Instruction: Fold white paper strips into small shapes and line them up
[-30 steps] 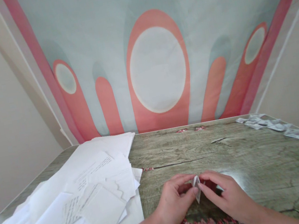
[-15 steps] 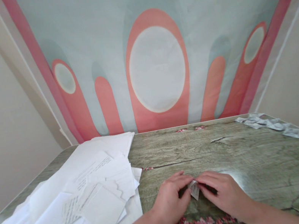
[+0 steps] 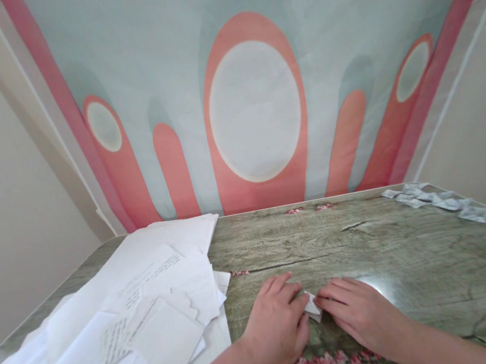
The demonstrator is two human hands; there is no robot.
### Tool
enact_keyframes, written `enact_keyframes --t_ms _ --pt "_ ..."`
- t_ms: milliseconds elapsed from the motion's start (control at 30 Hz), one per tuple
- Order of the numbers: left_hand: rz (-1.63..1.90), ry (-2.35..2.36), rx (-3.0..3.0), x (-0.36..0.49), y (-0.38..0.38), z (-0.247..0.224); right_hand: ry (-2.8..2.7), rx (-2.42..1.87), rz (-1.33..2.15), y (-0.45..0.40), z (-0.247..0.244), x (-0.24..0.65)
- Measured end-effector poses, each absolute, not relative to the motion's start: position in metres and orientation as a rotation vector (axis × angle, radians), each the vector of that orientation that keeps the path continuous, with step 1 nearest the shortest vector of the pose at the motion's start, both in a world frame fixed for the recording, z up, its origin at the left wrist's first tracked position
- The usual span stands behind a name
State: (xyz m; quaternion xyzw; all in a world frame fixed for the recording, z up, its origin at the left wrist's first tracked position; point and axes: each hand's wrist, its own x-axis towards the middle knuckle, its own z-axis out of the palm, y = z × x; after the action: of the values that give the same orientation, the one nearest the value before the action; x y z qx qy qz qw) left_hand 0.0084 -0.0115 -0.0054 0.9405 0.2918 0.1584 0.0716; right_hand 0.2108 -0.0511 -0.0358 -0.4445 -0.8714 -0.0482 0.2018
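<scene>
A small folded piece of paper (image 3: 313,307), white on the side that shows, is held just above or on the table at the front middle. My left hand (image 3: 279,320) pinches its left side between thumb and fingers. From the right, the fingertips of my right hand (image 3: 363,314) close on its other edge. Fingers cover both ends of the paper, so its full shape is hidden.
A heap of loose white paper sheets (image 3: 167,339), some printed, spreads over the table's left side. Several small folded papers (image 3: 447,202) lie in a row at the far right edge. The wood-patterned table (image 3: 282,244) meets a patterned backdrop (image 3: 313,19) behind.
The folded paper has turned between my fingers and now shows a plain white face instead of a greyish, pointed one. My left hand has rolled over slightly and shifted left.
</scene>
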Motion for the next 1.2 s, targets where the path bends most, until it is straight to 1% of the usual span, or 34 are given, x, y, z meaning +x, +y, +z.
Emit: enact_keyframes --t_ms 233,500,600,767,867,933,1200 --pt "0.314 0.892 3.007 0.008 -0.015 -0.005 -2.538 -1.274 -0.211 -0.051 -0.040 0.211" --pt "0.261 0.898 3.129 0.011 -0.025 -0.011 -2.589 -1.309 -0.280 -0.054 -0.042 0.209" --pt "0.273 0.884 3.170 0.013 -0.029 -0.018 -2.580 -1.311 -0.236 -0.054 -0.039 0.208" --pt "0.273 0.852 3.218 0.013 -0.026 -0.026 -2.484 -1.358 -0.058 -0.052 -0.034 0.210" --pt "0.247 0.826 3.217 0.012 -0.023 -0.026 -2.440 -1.365 -0.034 -0.048 -0.036 0.214" --pt "0.215 0.823 3.201 0.012 -0.023 -0.024 -2.474 -1.346 -0.082 -0.046 -0.038 0.215" --pt "-0.043 0.824 3.043 0.014 -0.024 -0.006 -2.637 -1.370 -0.458 -0.048 -0.035 0.203"
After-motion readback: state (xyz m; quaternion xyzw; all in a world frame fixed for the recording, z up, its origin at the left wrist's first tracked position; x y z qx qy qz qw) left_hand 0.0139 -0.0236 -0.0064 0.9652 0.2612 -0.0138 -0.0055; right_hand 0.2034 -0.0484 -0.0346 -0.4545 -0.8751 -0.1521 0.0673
